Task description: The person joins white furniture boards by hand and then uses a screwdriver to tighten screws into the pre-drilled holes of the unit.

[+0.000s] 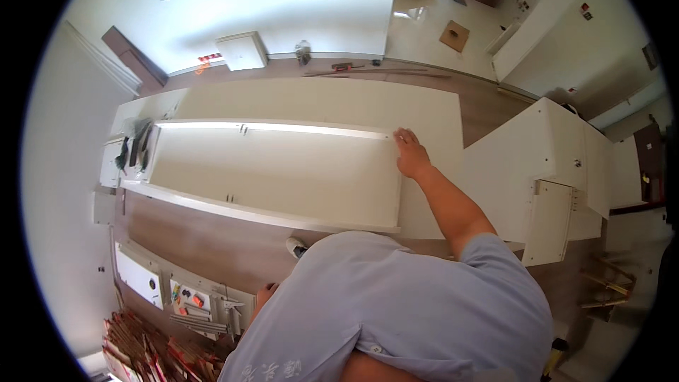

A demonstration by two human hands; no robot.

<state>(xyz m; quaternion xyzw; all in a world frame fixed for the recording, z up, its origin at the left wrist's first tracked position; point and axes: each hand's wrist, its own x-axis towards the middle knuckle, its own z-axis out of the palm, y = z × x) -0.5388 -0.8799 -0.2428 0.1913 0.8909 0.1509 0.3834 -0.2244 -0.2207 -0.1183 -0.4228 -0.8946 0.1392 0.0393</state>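
A long white cabinet frame [315, 127] with raised side boards lies flat on a larger white panel [431, 110]. At the frame's far right corner is my right hand [410, 152], its fingers stretched out and resting against the edge, with no held thing visible. My left hand [266, 293] shows only in part past my shirt, near the low white board with tools; its fingers are mostly hidden. Small dark metal fittings [242, 129] sit on the far side board, and similar fittings [230, 198] are near the close side board.
White cabinet box [506, 163] stands at right. Dark tools [138, 148] lie at the frame's left end. Boards with orange-and-grey tools [194, 304] and stacked brown-red cardboard [141, 350] are lower left. A screwdriver [343, 67] and strips lie by the far wall.
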